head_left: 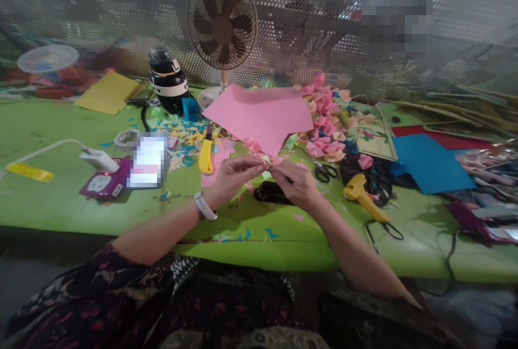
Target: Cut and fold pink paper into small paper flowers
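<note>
My left hand (234, 176) and my right hand (297, 183) meet at the fingertips over the green table (133, 213). Both are closed in a pinch around something too small to make out. A black object (272, 192), perhaps a stapler, lies just under my right hand. Beyond the fingers rests a large pink paper sheet (263, 117), with a pink folded paper piece (253, 145) at its near edge. To the left of my left hand is a yellow box cutter (205, 156). Black scissors (325, 171) lie to the right of my right hand.
A yellow glue gun (364, 198) with a cord and blue paper (433, 163) lie right. Folded pink paper pieces (324, 117) are heaped behind. At left are a phone (148, 161), a purple power strip (104, 184) and a black bottle (169, 84). A fan (222, 28) stands behind.
</note>
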`<state>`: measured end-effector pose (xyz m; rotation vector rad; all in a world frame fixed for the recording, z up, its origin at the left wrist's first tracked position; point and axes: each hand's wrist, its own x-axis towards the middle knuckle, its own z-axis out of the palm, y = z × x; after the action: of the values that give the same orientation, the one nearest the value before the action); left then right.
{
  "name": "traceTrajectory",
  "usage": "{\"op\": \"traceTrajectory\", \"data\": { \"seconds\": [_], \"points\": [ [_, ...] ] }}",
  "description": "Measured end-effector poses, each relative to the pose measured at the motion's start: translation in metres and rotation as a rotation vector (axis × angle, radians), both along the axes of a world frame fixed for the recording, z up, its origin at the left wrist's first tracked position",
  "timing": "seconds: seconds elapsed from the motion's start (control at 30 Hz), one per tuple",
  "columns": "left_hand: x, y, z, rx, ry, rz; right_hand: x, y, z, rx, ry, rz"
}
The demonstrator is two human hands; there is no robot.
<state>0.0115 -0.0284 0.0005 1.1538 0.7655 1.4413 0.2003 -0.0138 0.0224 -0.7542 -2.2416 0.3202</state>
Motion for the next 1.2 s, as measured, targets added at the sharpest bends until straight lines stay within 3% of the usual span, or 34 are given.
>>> {"op": "traceTrajectory", "data": {
  "seconds": [0.2,0.43,0.57,0.73,0.87,0.97,1.07,1.2],
  "points": [
    [-0.001,-0.002,0.0,-0.006,0.034,0.021,0.001,0.001,-0.001,0.049,-0.013,0.008],
    [-0.006,0.011,-0.006,0.006,-0.046,0.173,0.012,0.009,-0.003,0.066,-0.01,-0.111],
    [-0.007,0.016,-0.009,-0.041,-0.083,0.161,0.025,0.023,-0.004,0.063,-0.025,-0.221],
    [-0.009,0.015,-0.008,-0.086,-0.055,0.095,0.044,0.039,-0.005,-0.09,-0.342,-0.467],
    [-0.011,0.016,-0.01,-0.119,0.027,0.104,0.053,0.045,-0.006,-0.254,-0.592,-0.553],
    [-0.012,0.017,-0.012,-0.113,0.075,0.092,0.053,0.046,-0.008,-0.253,-0.584,-0.57],
    [-0.01,0.016,-0.012,-0.082,0.143,0.07,0.045,0.043,-0.007,-0.147,-0.419,-0.534],
    [-0.008,0.011,-0.01,0.062,0.282,0.086,0.026,0.026,-0.003,-0.029,-0.145,-0.237]
  ]
}}
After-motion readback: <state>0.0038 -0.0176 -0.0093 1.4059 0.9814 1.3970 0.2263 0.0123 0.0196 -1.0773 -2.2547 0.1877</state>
